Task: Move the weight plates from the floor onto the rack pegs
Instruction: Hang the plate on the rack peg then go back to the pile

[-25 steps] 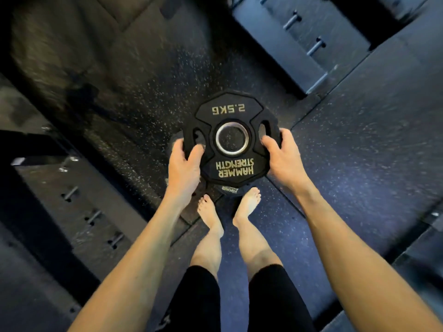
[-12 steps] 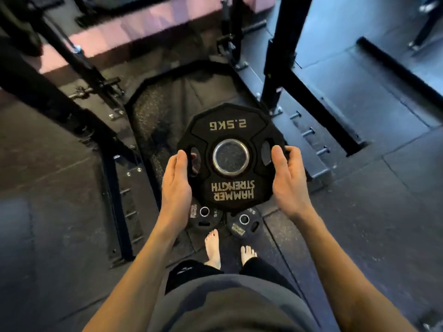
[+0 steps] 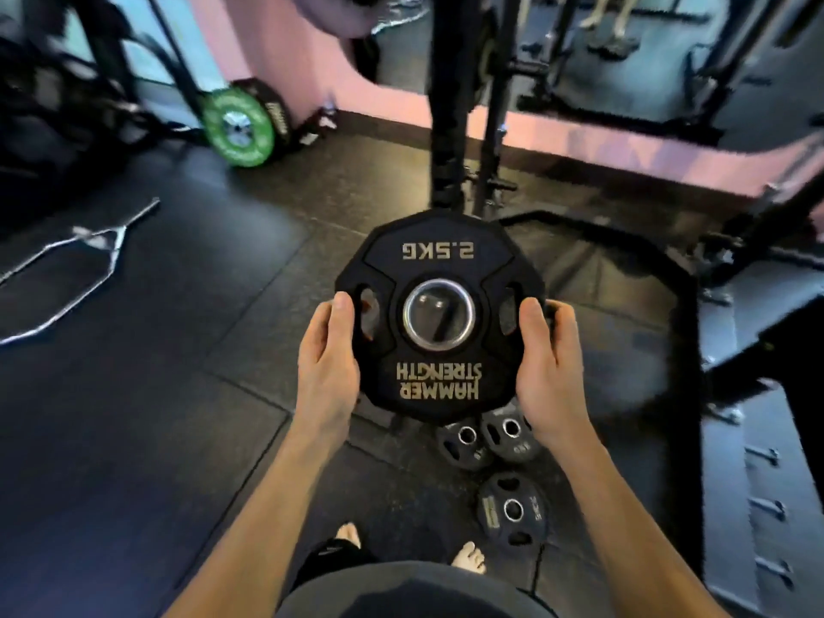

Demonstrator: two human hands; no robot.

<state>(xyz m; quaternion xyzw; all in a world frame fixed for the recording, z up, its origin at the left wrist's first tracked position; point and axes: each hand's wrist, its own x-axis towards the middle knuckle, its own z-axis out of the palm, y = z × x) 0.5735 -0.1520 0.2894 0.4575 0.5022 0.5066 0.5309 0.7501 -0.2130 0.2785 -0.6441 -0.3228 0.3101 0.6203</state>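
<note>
Both hands are gripping the 2.5KG plate (image 3: 439,318) at frame centre, off the floor: left hand (image 3: 327,372) on its left edge, right hand (image 3: 546,372) on its right, thumbs on the face. Three small plates (image 3: 512,510) are lying on the floor below. Rack upright (image 3: 448,104) is standing ahead. Risk: plate slipping onto bare feet (image 3: 468,559) if the edge grip loosens.

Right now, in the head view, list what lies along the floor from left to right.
Silver bar → green plate leaning at the wall → left hand → held 2.5 kg plate → right hand → rack base at the right edge.
</note>
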